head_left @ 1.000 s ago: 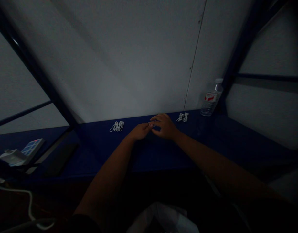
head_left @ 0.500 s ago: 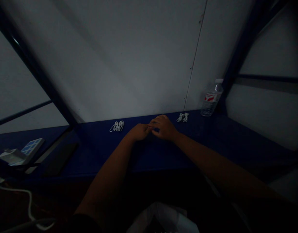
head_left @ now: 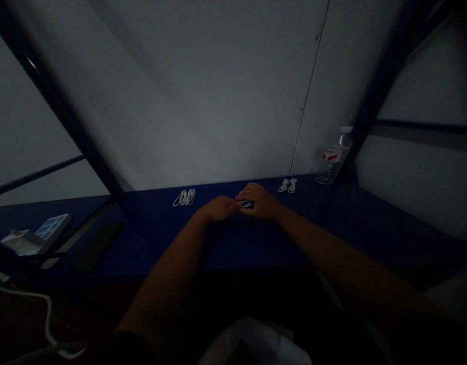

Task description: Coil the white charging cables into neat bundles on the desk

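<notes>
My left hand (head_left: 220,208) and my right hand (head_left: 259,201) meet over the blue shelf, fingertips touching. Between them shows a small loop of white cable (head_left: 246,204), pinched at its left end by my left fingers and partly covered by my right hand. To the left of my hands lie coiled white cables (head_left: 187,197). Two smaller tied white cable bundles (head_left: 287,185) rest on the right, close to the wall.
A clear plastic bottle (head_left: 332,157) with a red and white label stands at the back right. On the left are a dark flat object (head_left: 94,248), a blue and white box (head_left: 53,227) and blue metal posts (head_left: 85,147). A white wall panel (head_left: 203,101) rises behind the blue shelf (head_left: 248,248).
The fingers of my right hand have shifted, and a white cable loop now shows between my hands. The coils and the bottle have stayed in place; the view has tilted slightly.
</notes>
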Tool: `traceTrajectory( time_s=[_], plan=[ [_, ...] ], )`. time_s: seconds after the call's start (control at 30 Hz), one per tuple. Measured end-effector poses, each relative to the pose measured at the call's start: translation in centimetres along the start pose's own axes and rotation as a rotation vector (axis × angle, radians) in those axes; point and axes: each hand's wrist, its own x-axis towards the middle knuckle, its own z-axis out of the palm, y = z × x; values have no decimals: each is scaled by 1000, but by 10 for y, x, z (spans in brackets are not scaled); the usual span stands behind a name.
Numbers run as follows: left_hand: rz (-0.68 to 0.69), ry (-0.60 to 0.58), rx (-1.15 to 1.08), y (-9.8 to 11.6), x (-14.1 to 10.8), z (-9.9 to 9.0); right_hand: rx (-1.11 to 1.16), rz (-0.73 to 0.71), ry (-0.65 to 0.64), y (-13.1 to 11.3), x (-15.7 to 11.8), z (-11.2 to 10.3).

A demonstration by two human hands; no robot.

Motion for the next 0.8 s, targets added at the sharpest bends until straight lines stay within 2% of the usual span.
traceTrajectory(
  time_s=[0.13,0.23,0.37,0.53,0.67,0.8],
  plan=[
    [-100,-51,-49,3,-2,1,39,8,-49,-1,-3,1],
    [-128,-42,-63,6,-4,0,63,96,-76,-4,-5,3],
    [-90,61,10,11,-4,0,104,193,-94,-4,-6,4],
    [-25,159,42,17,-1,0,165,228,-2,0,-7,4],
    [-61,114,-197,16,-2,-1,360,347,59,-1,-7,4],
    [-131,90,-490,12,-1,0,722,482,107,-5,-4,4]
  ],
)
